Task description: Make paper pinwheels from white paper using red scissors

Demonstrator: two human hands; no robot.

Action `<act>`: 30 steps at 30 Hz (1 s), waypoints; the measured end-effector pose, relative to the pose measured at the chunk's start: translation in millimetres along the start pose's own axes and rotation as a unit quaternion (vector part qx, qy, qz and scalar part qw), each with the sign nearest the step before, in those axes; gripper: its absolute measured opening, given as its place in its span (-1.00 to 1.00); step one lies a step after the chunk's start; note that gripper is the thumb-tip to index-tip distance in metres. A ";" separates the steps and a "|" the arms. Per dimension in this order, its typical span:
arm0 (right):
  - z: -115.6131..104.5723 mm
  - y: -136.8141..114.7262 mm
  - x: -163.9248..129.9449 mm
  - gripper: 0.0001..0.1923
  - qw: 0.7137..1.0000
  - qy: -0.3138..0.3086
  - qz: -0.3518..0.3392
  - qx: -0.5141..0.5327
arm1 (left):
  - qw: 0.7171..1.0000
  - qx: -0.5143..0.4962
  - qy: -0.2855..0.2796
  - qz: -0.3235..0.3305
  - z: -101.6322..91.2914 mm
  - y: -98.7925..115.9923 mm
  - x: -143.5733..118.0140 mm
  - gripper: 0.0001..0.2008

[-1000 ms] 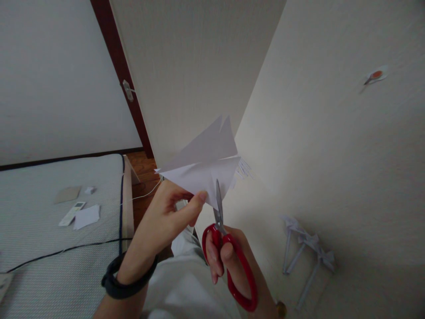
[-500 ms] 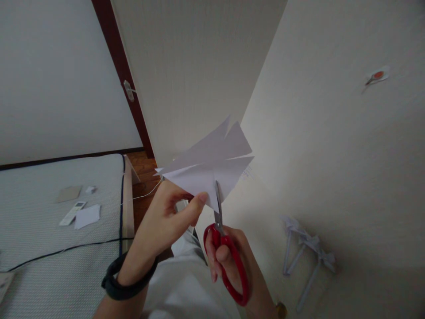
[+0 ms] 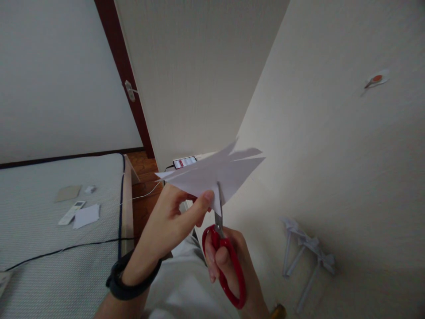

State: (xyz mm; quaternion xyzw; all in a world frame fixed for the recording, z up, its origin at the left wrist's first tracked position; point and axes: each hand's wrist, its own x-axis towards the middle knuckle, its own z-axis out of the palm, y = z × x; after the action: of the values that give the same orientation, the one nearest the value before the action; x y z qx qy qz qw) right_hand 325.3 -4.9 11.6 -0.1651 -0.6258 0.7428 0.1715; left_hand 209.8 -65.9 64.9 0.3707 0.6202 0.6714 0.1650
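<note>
A white sheet of paper (image 3: 212,173) with several slits cut into its edges is pinched in my left hand (image 3: 181,212), the thumb on top near its lower edge. My right hand (image 3: 229,259) grips red-handled scissors (image 3: 239,283), fingers through the loops. Their metal blades lie at the paper's lower edge, right beside my left thumb, with one blade over the sheet and the paper between them. My left fingers are partly hidden under the paper. A black band (image 3: 128,283) circles my left wrist.
On the right stand several folded paper shapes on paper sticks (image 3: 308,243). A mattress (image 3: 29,239) at left holds a remote control (image 3: 72,212), a white card (image 3: 86,216) and a black cable (image 3: 66,249). Behind the paper lies a lit phone (image 3: 185,162).
The paper has tilted flatter and its far edge has dropped, so the phone behind now shows. Both hands keep their hold, and the scissors have barely moved.
</note>
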 end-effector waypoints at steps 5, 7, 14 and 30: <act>2.4 -1.0 1.6 -0.31 0.999 0.007 -0.036 -0.025 | 1.000 -0.023 -0.003 -0.019 -2.6 -1.9 -1.1 -0.77; 2.2 -1.7 2.4 -0.31 0.998 0.010 -0.055 -0.029 | 0.999 -0.014 -0.016 -0.030 -5.1 -3.3 -1.4 -0.78; 1.4 2.5 3.0 -0.31 1.000 -0.009 -0.025 0.007 | 0.999 0.012 0.008 -0.044 -7.2 -5.9 -0.8 -0.92; 0.5 6.9 2.4 -0.32 0.999 -0.028 -0.021 0.026 | 1.000 -0.023 -0.003 -0.010 -2.3 -10.5 1.9 -0.65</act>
State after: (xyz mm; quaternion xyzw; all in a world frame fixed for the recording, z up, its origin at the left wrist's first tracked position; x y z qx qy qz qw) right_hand 322.7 -5.4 4.7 -0.1262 -0.6143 0.7593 0.1736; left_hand 204.4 -64.4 55.6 0.3626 0.6079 0.6824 0.1824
